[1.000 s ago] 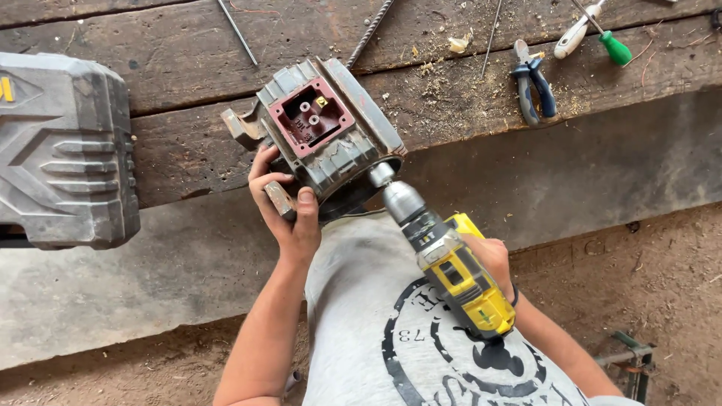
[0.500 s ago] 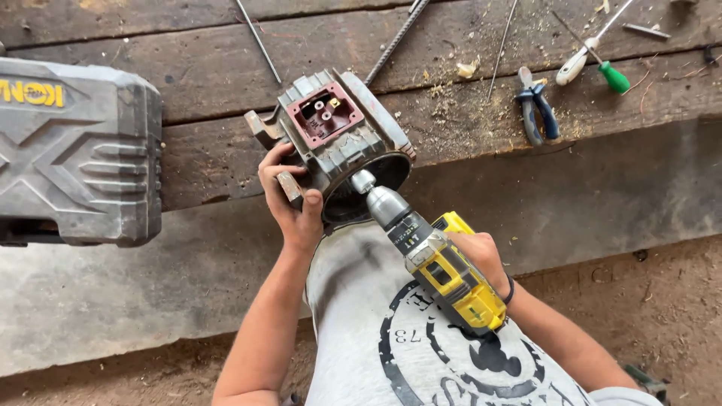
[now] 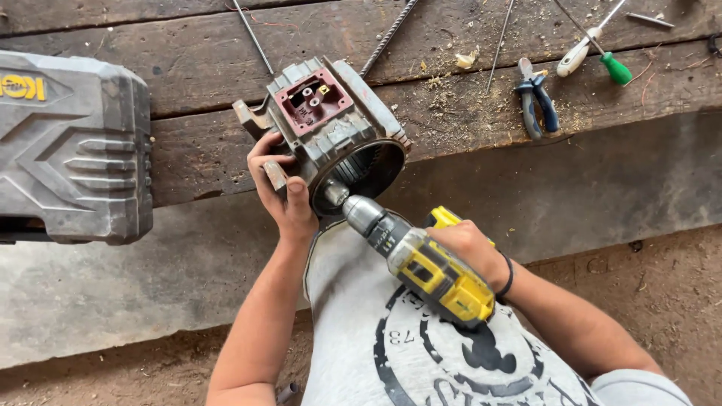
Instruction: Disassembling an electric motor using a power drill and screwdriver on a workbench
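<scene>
Motor housing held at the bench edge

Motor housing [image 3: 331, 131] rests tilted on the wooden bench [image 3: 188, 150]. Your left hand [image 3: 282, 192] grips its side. Your right hand [image 3: 470, 248] is wrapped around the yellow drill [image 3: 421, 263], its tip at the housing's open end.

Your left hand [image 3: 282, 192] grips the motor housing [image 3: 331, 131] at the bench edge, and your right hand [image 3: 470, 248] points the yellow drill [image 3: 417, 263] into its open end, so this side is blocked. At the left, the grey tool case [image 3: 71, 146] closes the way. At the right, between the housing and the blue pliers [image 3: 535, 105], the planks [image 3: 466, 120] have only sawdust; a rebar rod [image 3: 387, 34] lies behind.
</scene>
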